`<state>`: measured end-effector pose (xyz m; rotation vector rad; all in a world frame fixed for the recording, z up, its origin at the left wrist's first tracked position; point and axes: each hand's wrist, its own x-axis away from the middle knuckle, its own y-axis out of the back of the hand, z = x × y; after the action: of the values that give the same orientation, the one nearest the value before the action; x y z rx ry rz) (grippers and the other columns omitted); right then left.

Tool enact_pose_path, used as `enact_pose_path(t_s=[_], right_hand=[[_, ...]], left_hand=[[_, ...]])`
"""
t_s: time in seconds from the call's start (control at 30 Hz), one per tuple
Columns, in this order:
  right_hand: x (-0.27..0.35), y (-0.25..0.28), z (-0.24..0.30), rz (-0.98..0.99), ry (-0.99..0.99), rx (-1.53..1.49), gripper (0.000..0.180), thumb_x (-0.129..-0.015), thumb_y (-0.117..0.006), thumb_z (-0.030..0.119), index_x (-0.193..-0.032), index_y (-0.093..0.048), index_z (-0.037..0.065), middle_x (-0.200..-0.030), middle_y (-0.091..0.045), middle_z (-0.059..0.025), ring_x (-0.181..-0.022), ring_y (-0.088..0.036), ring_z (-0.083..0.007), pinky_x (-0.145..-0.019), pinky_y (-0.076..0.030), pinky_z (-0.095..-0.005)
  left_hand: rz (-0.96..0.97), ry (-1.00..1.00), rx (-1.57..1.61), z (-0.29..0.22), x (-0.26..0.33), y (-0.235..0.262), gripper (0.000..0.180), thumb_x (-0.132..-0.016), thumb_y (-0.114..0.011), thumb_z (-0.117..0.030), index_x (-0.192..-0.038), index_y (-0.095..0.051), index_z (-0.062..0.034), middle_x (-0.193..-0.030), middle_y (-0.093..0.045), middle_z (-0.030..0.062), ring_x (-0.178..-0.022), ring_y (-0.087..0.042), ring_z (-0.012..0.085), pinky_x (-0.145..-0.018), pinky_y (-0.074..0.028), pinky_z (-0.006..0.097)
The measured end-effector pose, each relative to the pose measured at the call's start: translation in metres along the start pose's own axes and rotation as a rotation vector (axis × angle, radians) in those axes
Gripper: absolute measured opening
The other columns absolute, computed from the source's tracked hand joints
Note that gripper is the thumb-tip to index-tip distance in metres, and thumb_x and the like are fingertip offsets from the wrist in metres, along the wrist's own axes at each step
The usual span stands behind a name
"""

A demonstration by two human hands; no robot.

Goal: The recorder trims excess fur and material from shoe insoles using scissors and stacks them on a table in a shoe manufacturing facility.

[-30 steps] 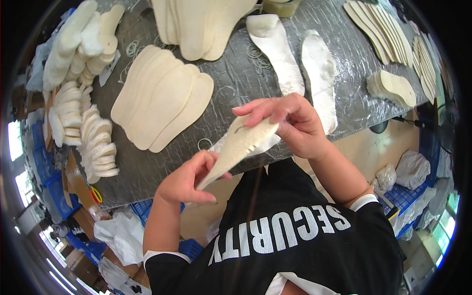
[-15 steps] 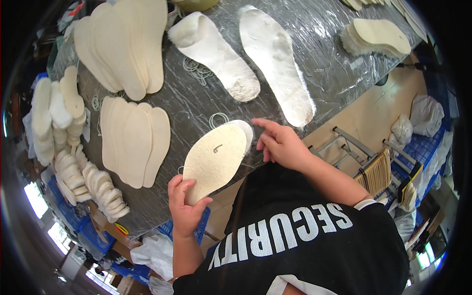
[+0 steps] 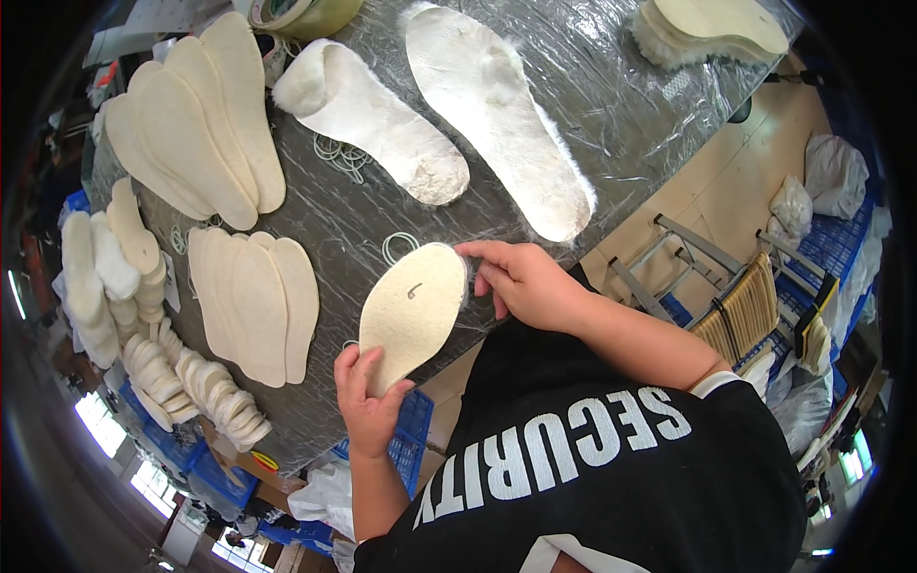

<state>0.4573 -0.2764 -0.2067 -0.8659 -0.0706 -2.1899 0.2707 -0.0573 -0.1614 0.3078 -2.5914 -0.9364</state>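
1. Felt-like insole (image 3: pixel 413 310), cream, matte and flat with a dark handwritten mark, tapers from a broad rounded end to a narrower one, held near the edge of the table (image 3: pixel 630 134).
2. Left hand (image 3: pixel 371 393) clasps the narrower end between thumb and fingers; most of the insole extends beyond this grip.
3. Right hand (image 3: pixel 527 285) reaches an outstretched index finger to the broad end's rim, other fingers curled; whether it pinches, I cannot tell.
4. Thin cord loop (image 3: pixel 385 250) lies just beyond, on wrinkled, glossy plastic sheeting.
5. Smooth cream insoles (image 3: pixel 253 306) overlap in a fan at left.
6. Two white, furry-edged insoles (image 3: pixel 497 119) lie farther off.
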Motion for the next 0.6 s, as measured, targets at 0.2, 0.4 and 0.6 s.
enact_pose_path(t_s=[0.2,0.4,0.6], right_hand=[[0.0000,-0.0011,-0.0005,0.000,0.003,-0.011,0.037,-0.094,-0.039,0.003,-0.128,-0.051,0.000,-0.079,-0.059,-0.0083,-0.056,-0.059,-0.0141,-0.055,-0.049,-0.0285],[0.0001,-0.0004,-0.0001,-0.003,0.009,-0.016,0.037,-0.093,-0.039,0.003,-0.128,-0.051,-0.001,-0.078,-0.059,-0.0083,-0.055,-0.059,-0.0143,-0.054,-0.049,-0.0284],[-0.0002,-0.0007,0.0014,-0.002,0.004,-0.014,0.037,-0.093,-0.039,0.003,-0.129,-0.050,-0.001,-0.077,-0.059,-0.0079,-0.056,-0.058,-0.0139,-0.055,-0.049,-0.0282]], left_hand=[[-0.001,0.005,-0.017,0.0012,-0.0003,-0.0003,0.057,-0.066,-0.085,-0.027,-0.112,-0.061,-0.0033,-0.119,-0.048,0.0117,-0.107,-0.051,0.0271,-0.091,-0.043,0.036],[0.021,-0.010,-0.072,-0.0034,-0.0046,-0.0012,0.057,-0.065,-0.085,-0.024,-0.111,-0.061,-0.0032,-0.119,-0.048,0.0126,-0.107,-0.051,0.0279,-0.091,-0.044,0.036],[0.029,-0.034,-0.154,-0.0073,-0.0093,0.0004,0.058,-0.062,-0.086,-0.021,-0.111,-0.061,-0.0025,-0.119,-0.048,0.0132,-0.106,-0.052,0.0288,-0.090,-0.044,0.037]])
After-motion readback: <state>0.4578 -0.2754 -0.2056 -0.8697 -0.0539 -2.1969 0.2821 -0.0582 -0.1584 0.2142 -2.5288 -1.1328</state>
